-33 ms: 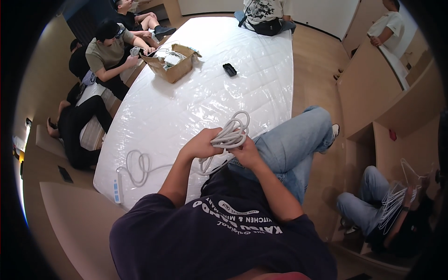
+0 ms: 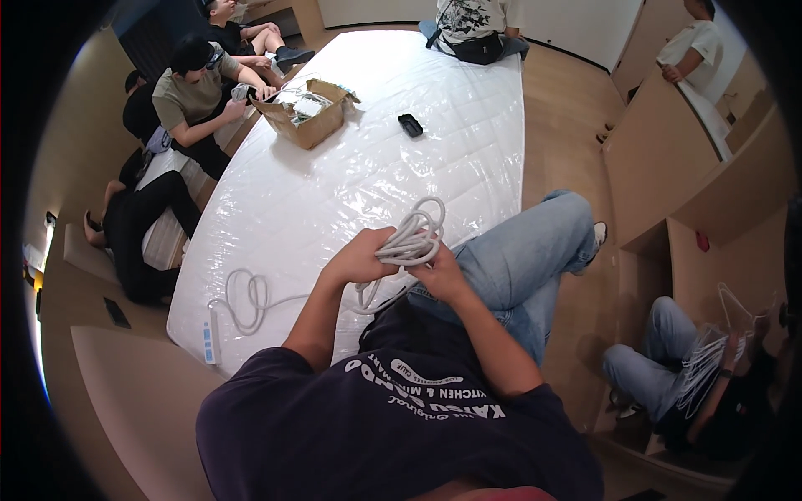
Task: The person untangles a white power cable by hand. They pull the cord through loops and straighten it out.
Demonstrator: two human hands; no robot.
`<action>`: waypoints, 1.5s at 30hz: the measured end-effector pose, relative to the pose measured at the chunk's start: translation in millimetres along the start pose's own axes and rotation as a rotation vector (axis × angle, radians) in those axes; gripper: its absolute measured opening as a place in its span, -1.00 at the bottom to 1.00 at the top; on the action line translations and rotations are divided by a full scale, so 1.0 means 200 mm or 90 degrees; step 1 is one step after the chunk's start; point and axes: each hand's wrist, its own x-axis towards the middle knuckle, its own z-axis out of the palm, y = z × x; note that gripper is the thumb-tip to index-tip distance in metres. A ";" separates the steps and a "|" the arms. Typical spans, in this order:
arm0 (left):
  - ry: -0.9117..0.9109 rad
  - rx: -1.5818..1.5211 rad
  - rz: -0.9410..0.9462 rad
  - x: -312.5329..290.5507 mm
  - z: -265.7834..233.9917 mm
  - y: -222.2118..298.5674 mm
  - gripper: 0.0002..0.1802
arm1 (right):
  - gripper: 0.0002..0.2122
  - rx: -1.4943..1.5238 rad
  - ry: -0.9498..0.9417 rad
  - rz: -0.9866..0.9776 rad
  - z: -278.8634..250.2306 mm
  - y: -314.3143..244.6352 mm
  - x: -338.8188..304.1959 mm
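Clear plastic [image 2: 476, 108] covers the white mattress [image 2: 368, 171], a power strip [image 2: 211, 338] at its near left corner; rightward come a cardboard box [image 2: 311, 129], the left hand [image 2: 365, 255] and right hand [image 2: 441, 274] gripping a coiled cord [image 2: 411, 247] near the lap [image 2: 493, 263], then wooden floor [image 2: 561, 150].

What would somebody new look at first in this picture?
Probably the big white mattress, covered in shiny clear plastic, spreading across the middle. Next might be the looped pale grey cable, held in front of the body by the left hand and right hand. Then there's an open cardboard box farther back on the mattress, toward the left.
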 end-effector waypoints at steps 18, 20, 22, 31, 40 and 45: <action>0.111 -0.118 0.049 -0.05 -0.03 -0.06 -0.57 | -0.76 0.032 0.012 0.017 -0.05 -0.03 0.02; 0.104 -0.136 0.050 -0.06 -0.01 -0.06 -0.56 | -0.77 0.075 0.014 0.100 -0.05 -0.05 0.01; 0.086 -0.144 0.045 -0.07 0.00 -0.06 -0.50 | -0.78 0.076 0.015 0.099 -0.05 -0.06 0.01; 0.041 -0.344 0.024 -0.03 0.01 -0.13 -0.50 | -0.79 0.000 0.068 0.103 -0.04 -0.02 0.02; 0.398 -0.593 0.070 0.04 -0.01 -0.16 -0.69 | -0.88 0.076 -0.177 0.143 -0.05 -0.01 0.02; 0.432 -0.623 0.117 0.03 -0.10 -0.15 -0.72 | -0.92 0.102 -0.267 0.137 -0.04 -0.02 0.02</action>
